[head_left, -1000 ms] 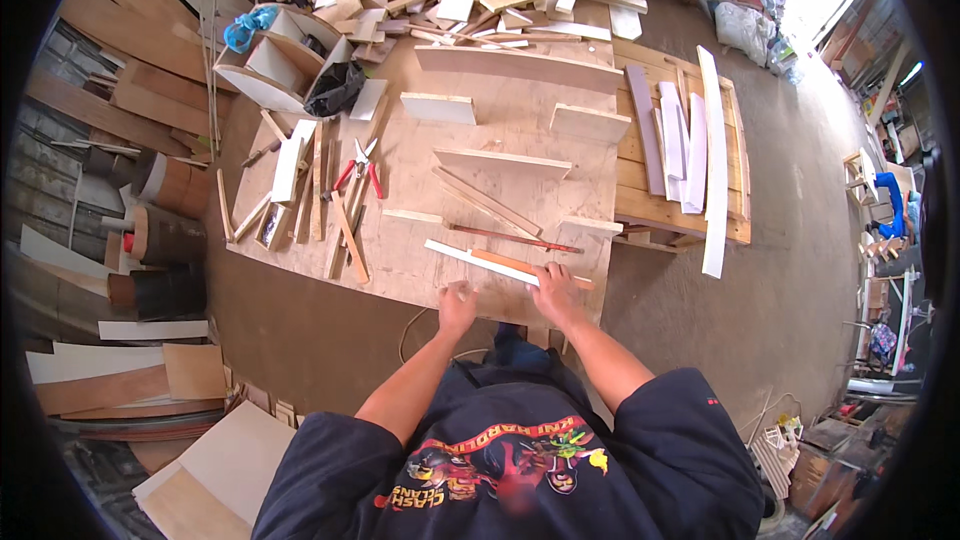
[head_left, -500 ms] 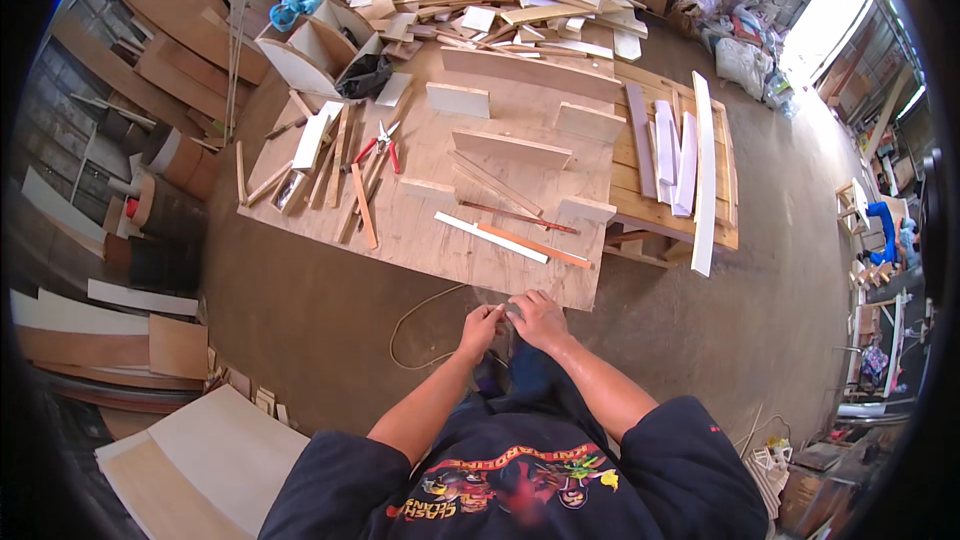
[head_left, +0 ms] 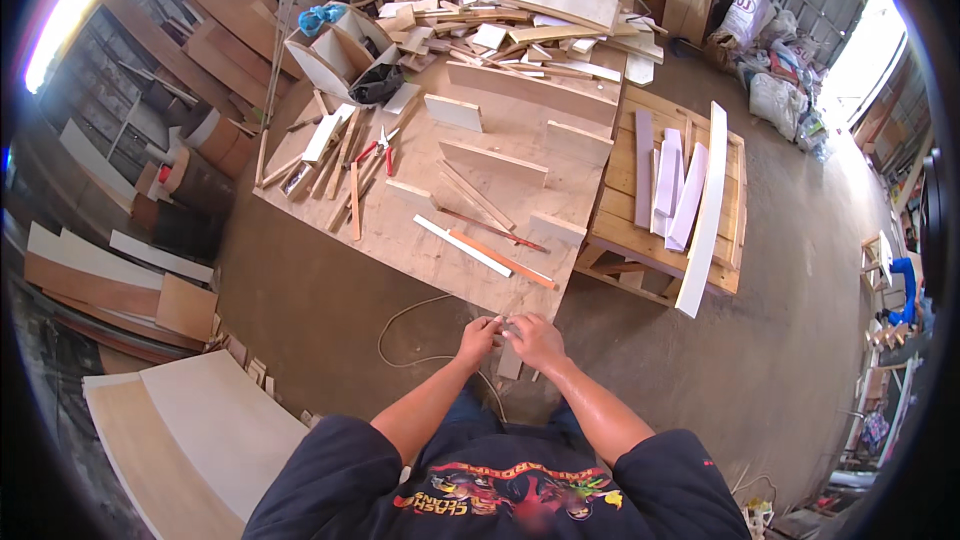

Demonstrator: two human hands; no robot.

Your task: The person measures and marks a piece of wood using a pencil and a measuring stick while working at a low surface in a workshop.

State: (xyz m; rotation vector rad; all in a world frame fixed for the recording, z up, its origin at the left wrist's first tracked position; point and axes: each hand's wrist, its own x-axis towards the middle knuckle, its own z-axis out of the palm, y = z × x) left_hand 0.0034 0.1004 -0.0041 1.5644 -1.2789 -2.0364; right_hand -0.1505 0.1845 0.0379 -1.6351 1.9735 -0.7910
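My left hand point(head_left: 478, 338) and my right hand point(head_left: 537, 340) meet in front of my body, just off the near edge of a plywood work board point(head_left: 400, 230). Their fingertips pinch a small pale piece point(head_left: 502, 320) between them; what it is I cannot tell. A white strip point(head_left: 460, 245) and an orange strip point(head_left: 503, 258) lie side by side on the board, a short way beyond my hands. A small wood offcut point(head_left: 510, 365) lies on the floor under my right hand.
Red-handled pliers point(head_left: 378, 148) and loose wood strips lie on the board's left part. A scrap wood pile point(head_left: 520, 0) is behind it. A pallet point(head_left: 640, 240) with a long white board point(head_left: 708, 208) stands right. A cable point(head_left: 400, 325) loops on the floor; plywood sheets point(head_left: 190, 430) lie left.
My hands have left the strips at the board's near edge and drawn back toward my body, coming together. The board now lies farther from me.
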